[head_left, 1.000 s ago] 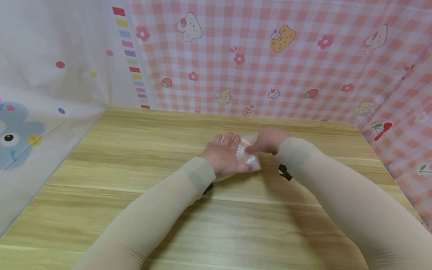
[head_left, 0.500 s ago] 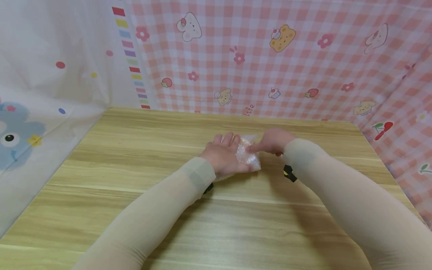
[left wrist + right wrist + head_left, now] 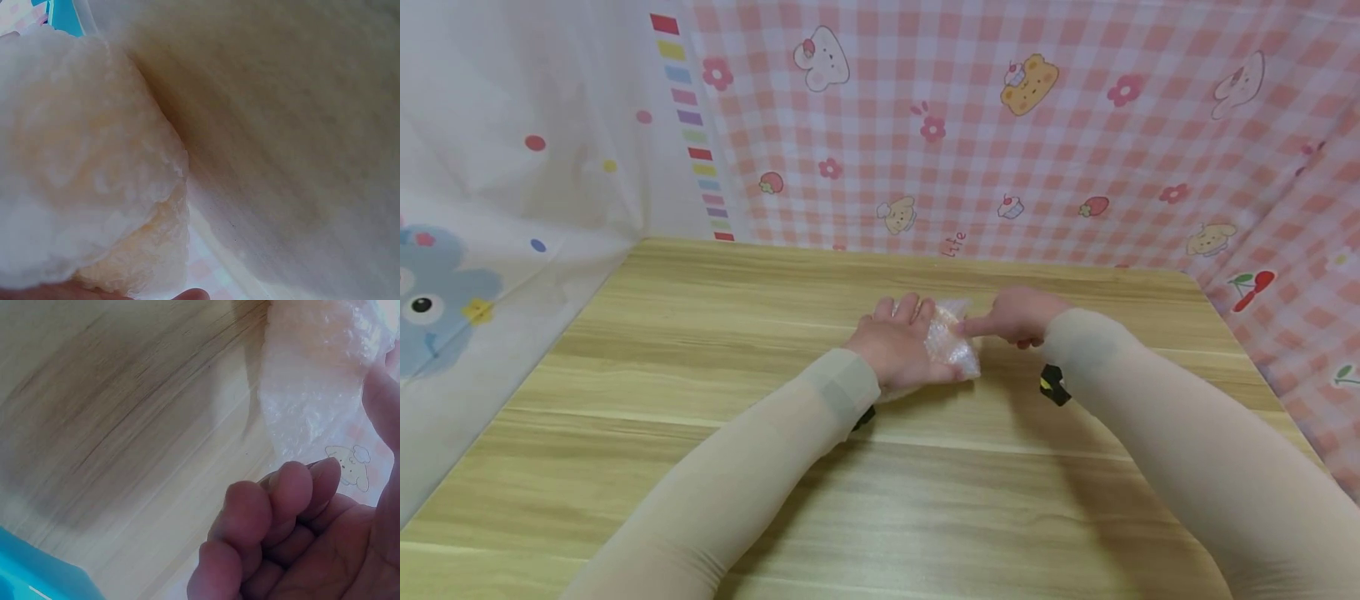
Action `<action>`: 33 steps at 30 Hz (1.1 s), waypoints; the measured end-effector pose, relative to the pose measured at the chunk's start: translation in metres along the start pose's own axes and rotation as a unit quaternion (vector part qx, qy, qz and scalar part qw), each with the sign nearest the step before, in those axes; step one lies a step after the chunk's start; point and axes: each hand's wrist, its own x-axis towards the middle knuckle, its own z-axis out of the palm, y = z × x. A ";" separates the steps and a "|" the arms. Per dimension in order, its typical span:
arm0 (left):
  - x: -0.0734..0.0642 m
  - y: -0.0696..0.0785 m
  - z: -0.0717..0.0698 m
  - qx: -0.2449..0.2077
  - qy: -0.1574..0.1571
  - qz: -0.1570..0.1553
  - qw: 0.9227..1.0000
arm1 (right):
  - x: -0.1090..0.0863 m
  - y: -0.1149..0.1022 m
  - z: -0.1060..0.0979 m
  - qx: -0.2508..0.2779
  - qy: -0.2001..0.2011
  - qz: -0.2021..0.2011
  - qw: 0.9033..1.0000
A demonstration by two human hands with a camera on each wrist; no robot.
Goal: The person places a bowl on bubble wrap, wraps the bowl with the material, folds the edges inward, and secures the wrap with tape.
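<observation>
A packet of clear bubble wrap (image 3: 951,343) lies toward the back of the table, with a faint orange tint showing through. My left hand (image 3: 891,350) rests on its left part, fingers spread and pointing away. In the left wrist view the bulky bubble wrap (image 3: 87,156) fills the left side, with a fingertip (image 3: 192,294) at the bottom edge. From the right, my right hand (image 3: 1022,317) reaches in; one outstretched digit touches the wrap's right side. Its other fingers (image 3: 247,512) curl toward the palm with nothing in them, in the right wrist view.
The wooden table (image 3: 880,517) reaches back to a pink checked curtain (image 3: 970,167); a white curtain (image 3: 572,125) hangs at the left. A blue object (image 3: 44,569) shows in the lower left corner of the right wrist view.
My right hand has drawn to the right by stages, its outstretched digit staying at the wrap's right side. The left hand and the packet have hardly moved.
</observation>
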 end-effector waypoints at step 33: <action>0.000 0.001 0.000 0.002 0.004 -0.001 1.000 | 0.007 0.015 0.007 -0.078 0.090 -0.020 0.993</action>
